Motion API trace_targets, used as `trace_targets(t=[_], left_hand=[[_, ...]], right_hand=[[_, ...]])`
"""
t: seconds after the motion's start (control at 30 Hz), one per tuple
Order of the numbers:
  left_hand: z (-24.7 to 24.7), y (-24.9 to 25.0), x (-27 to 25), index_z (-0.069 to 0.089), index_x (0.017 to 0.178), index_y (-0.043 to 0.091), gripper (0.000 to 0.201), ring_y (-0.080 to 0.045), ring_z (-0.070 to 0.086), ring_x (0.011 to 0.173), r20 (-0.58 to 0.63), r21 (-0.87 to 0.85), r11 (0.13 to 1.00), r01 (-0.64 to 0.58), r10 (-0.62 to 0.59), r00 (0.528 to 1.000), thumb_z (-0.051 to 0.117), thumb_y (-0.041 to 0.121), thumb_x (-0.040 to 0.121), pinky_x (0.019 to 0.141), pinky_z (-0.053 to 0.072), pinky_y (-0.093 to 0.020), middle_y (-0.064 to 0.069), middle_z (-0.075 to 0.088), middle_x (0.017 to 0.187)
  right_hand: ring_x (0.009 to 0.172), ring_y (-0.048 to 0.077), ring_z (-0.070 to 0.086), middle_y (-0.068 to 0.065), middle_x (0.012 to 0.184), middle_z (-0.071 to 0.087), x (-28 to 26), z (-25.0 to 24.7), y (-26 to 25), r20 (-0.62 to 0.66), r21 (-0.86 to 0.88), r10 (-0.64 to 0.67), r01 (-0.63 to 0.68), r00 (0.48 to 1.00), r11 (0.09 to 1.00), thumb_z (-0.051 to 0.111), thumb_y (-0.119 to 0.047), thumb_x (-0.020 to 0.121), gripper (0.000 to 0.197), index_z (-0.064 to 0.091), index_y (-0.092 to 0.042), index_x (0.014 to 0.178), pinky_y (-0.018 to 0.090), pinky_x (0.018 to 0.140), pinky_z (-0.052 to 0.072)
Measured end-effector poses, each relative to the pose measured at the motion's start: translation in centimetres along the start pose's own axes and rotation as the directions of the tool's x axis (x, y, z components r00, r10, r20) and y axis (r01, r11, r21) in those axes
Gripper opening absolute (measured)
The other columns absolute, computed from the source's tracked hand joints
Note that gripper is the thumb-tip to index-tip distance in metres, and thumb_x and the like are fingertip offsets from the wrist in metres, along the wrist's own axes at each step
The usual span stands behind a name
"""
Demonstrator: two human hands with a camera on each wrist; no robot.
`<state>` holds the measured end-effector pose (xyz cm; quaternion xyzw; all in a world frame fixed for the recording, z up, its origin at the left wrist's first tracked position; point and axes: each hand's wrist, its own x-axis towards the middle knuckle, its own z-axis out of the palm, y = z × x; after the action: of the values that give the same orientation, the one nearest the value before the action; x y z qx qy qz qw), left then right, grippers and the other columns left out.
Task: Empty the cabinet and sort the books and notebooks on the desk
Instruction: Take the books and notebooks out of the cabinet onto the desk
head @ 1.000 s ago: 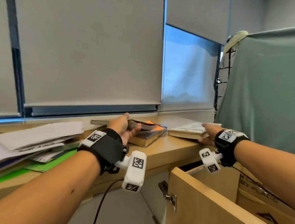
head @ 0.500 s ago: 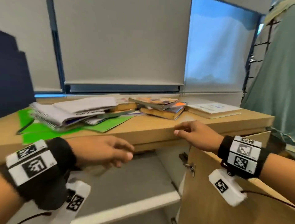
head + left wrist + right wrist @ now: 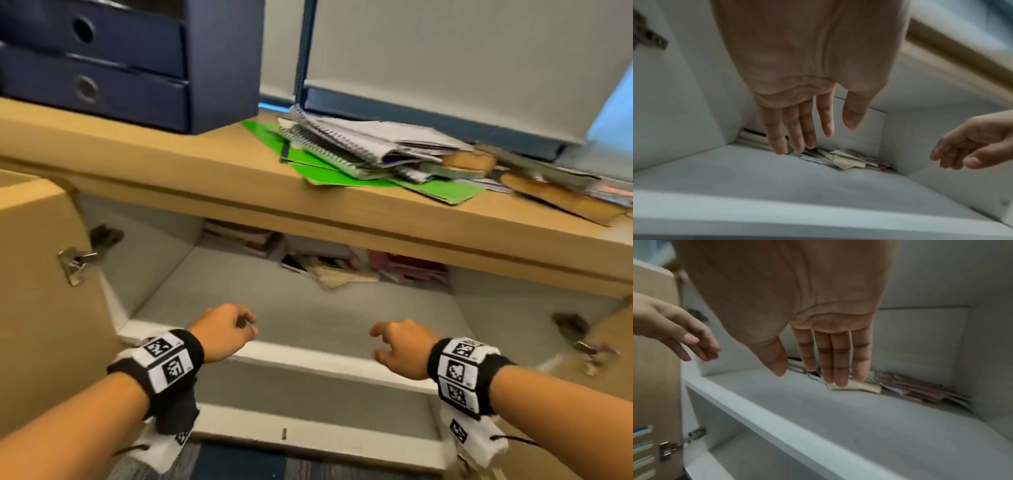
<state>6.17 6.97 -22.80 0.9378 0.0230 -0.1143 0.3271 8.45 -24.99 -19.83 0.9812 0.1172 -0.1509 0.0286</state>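
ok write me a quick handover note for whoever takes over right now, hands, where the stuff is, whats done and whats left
Left hand: empty, fingers relaxed, in front of the upper cabinet shelf.
Right hand: empty, fingers relaxed, level with the left, touching nothing.
Cabinet: both doors open. A loose pile of books and notebooks lies at the back of the upper shelf.
Desk: a messy heap of spiral notebooks and green folders, with more books to its right.
Done: some items are on the desk.
Left: pull out the remaining pile, then sort everything on the desk.
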Motion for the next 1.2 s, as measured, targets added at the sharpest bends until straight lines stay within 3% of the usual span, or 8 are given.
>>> trace_targets(t=[0.23,0.33,0.43,0.53,0.67,0.8,0.93,1.2], left_hand=[[4.3,-5.0,8.7,0.048,0.140,0.026,0.051,-0.023,0.045,0.133,-0.094,0.051,0.998,0.046,-0.041,0.995,0.058,0.043,0.093,0.108,0.038,-0.031,-0.002,0.045,0.147],[6.7,-7.6,11.4,0.023,0.153,0.036,0.073,-0.026,0.014,0.149,0.019,0.279,0.959,0.049,-0.057,0.998,0.047,0.063,0.090,0.121,0.016,-0.041,-0.002,0.011,0.164],[7.8,-10.0,12.2,-0.013,0.151,0.046,0.088,-0.025,-0.023,0.148,0.095,0.461,0.887,-0.028,-0.019,0.995,0.034,0.079,0.084,0.119,-0.013,-0.048,-0.001,-0.028,0.158],[8.0,-10.6,12.5,-0.022,0.147,0.047,0.107,-0.026,-0.033,0.143,0.105,0.481,0.872,-0.089,0.044,0.994,0.033,0.094,0.068,0.114,-0.023,-0.053,-0.002,-0.038,0.151],[8.4,-11.1,13.2,-0.025,0.146,0.046,0.122,-0.027,-0.039,0.139,0.095,0.490,0.863,-0.126,0.091,0.991,0.032,0.101,0.054,0.111,-0.025,-0.058,-0.004,-0.041,0.150],[8.5,-11.1,13.5,-0.024,0.147,0.045,0.122,-0.026,-0.039,0.139,0.090,0.482,0.866,-0.131,0.100,0.991,0.033,0.101,0.054,0.111,-0.021,-0.060,-0.004,-0.039,0.152],[8.4,-11.0,13.4,-0.024,0.147,0.044,0.121,-0.028,-0.038,0.140,0.113,0.501,0.855,-0.134,0.088,0.990,0.034,0.100,0.056,0.111,-0.020,-0.060,-0.005,-0.038,0.153],[7.9,-10.5,13.4,-0.019,0.147,0.050,0.120,-0.022,-0.033,0.143,0.117,0.474,0.876,-0.088,0.037,0.993,0.034,0.102,0.052,0.114,-0.019,-0.057,0.003,-0.036,0.153]], right_hand=[[0.133,0.029,0.042,0.010,0.150,0.036,12.1,1.7,0.7,-0.131,-0.078,0.077,-0.088,0.988,0.993,0.056,-0.048,0.090,0.079,0.015,-0.025,0.153,0.037,0.105,0.041],[0.140,0.035,0.032,0.015,0.158,0.018,17.1,1.9,1.0,-0.149,-0.189,0.083,-0.111,0.985,0.976,0.059,-0.049,0.088,0.092,0.000,-0.025,0.155,0.044,0.107,0.040],[0.142,0.036,0.028,0.016,0.160,0.012,21.3,1.8,0.4,-0.172,-0.274,0.065,-0.111,0.983,0.955,0.063,-0.051,0.085,0.102,-0.007,-0.024,0.154,0.047,0.109,0.038],[0.144,0.036,0.025,0.012,0.161,0.010,26.5,2.0,0.0,-0.192,-0.288,-0.016,-0.040,0.981,0.957,0.069,-0.057,0.077,0.110,-0.001,-0.024,0.155,0.049,0.113,0.032],[0.147,0.040,0.009,0.010,0.162,-0.007,33.0,2.3,-2.3,-0.112,-0.306,-0.017,-0.018,0.994,0.952,0.070,-0.051,0.079,0.116,-0.014,-0.024,0.153,0.055,0.117,0.019],[0.143,0.047,0.020,0.030,0.157,0.005,35.9,3.0,-3.9,-0.179,-0.314,0.136,-0.187,0.974,0.931,0.059,-0.038,0.089,0.100,-0.013,-0.007,0.153,0.059,0.113,0.026],[0.138,0.044,0.032,0.035,0.150,0.023,35.4,3.1,-5.4,-0.195,-0.411,0.088,-0.163,0.977,0.897,0.041,-0.024,0.102,0.070,0.003,0.013,0.148,0.049,0.112,0.033],[0.111,0.037,0.058,0.020,0.128,0.055,27.3,0.6,-5.9,-0.145,-0.324,-0.037,-0.012,0.989,0.946,0.054,-0.020,0.090,0.068,0.023,-0.004,0.148,0.035,0.080,0.048]])
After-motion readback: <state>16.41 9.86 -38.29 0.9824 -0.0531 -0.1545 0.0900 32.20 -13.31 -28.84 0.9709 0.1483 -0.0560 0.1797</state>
